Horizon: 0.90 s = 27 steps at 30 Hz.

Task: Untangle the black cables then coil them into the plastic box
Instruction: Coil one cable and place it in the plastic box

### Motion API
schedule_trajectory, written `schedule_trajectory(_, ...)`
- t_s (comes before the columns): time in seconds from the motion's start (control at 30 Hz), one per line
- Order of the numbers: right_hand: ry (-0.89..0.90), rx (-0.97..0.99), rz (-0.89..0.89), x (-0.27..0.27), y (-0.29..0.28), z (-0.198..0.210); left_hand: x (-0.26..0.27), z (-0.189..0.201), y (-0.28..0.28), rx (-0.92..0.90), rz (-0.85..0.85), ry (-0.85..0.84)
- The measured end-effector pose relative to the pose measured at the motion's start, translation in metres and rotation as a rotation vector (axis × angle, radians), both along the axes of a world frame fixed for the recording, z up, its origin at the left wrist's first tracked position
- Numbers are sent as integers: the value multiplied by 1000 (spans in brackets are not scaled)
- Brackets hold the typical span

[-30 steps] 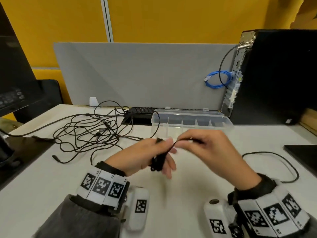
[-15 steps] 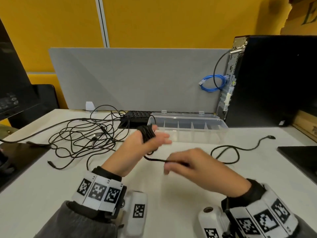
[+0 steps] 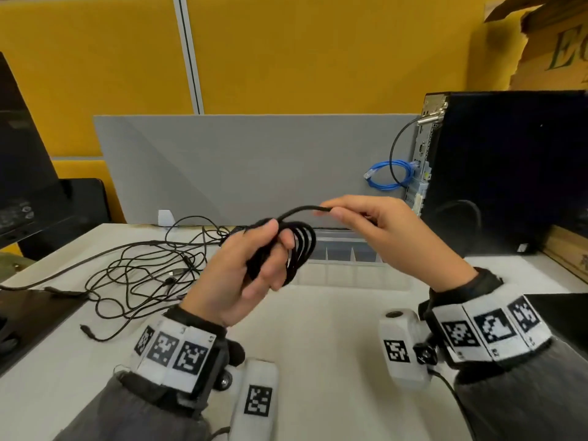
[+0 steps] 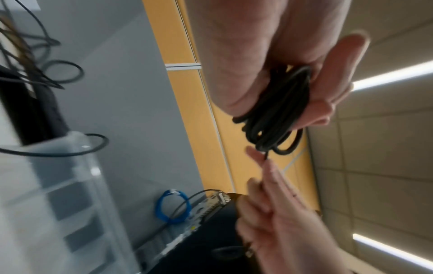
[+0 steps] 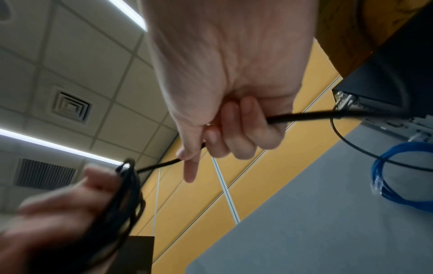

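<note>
My left hand (image 3: pixel 254 265) is raised above the desk and grips a coil of black cable (image 3: pixel 300 249) wound in several loops round its fingers; the same coil (image 4: pixel 279 111) shows in the left wrist view. My right hand (image 3: pixel 369 224) is up beside it and pinches the free end of that cable (image 3: pixel 305 209), with the cable (image 5: pixel 302 117) running through its curled fingers. A tangle of black cables (image 3: pixel 143 268) lies on the desk to the left. The clear plastic box (image 3: pixel 337 253) stands behind my hands, partly hidden by them.
A black computer tower (image 3: pixel 509 173) stands at the right with a blue cable loop (image 3: pixel 388 176) at its back. A grey partition (image 3: pixel 222 167) closes the rear. A black monitor (image 3: pixel 22 173) is at the left. A black pad (image 3: pixel 566 310) lies at the right edge.
Both hands have risen from the desk. The right hand swung up and over to the right of the left hand, and the loose cable that trailed on the desk is now wound into the coil.
</note>
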State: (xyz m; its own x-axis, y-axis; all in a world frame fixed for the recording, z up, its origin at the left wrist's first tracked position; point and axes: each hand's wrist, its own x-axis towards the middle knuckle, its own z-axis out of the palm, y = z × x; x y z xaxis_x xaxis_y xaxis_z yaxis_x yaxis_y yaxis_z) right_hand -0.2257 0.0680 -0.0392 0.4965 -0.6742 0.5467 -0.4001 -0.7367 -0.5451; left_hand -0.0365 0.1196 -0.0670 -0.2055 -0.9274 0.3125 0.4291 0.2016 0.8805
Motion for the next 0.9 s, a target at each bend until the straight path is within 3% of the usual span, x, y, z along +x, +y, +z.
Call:
schedule_trajectory(0.13,158,59,-3,6,-11,-8,-19,41,-19,-106,30,219)
schedule_trajectory(0.27,477,147,128,15,0,-14,-28,34,-39,-202,209,188)
schedule_trajectory(0.3,539,154,138,13,4,-12,-25,30,-44,-198,286,107)
schedule_trajectory(0.37,604,150,132,7,12,-2,-19,23,-49,-192,449,-209)
schedule_trajectory(0.43,566,54,46,0,15,9,-15,18,-51,-199,468,-519)
schedule_trajectory(0.5,422,-101,-101,-9,14,17,-16,16,-46,-232,339,-774)
schedule_trajectory(0.57,197,-202,-176,-18,10,21,-24,18,-35,-235,126,-915)
schedule_trajectory(0.63,2,-233,-148,-25,3,20,-32,19,-27,-216,-14,-853)
schedule_trajectory(0.73,-75,-228,-148,-24,-6,13,-37,23,-20,-222,-101,-650)
schedule_trajectory(0.83,98,-75,-196,-19,-14,1,-42,28,-19,-140,-46,-191)
schedule_trajectory(0.9,275,59,-95,-10,-12,-6,-44,30,-22,-144,24,82)
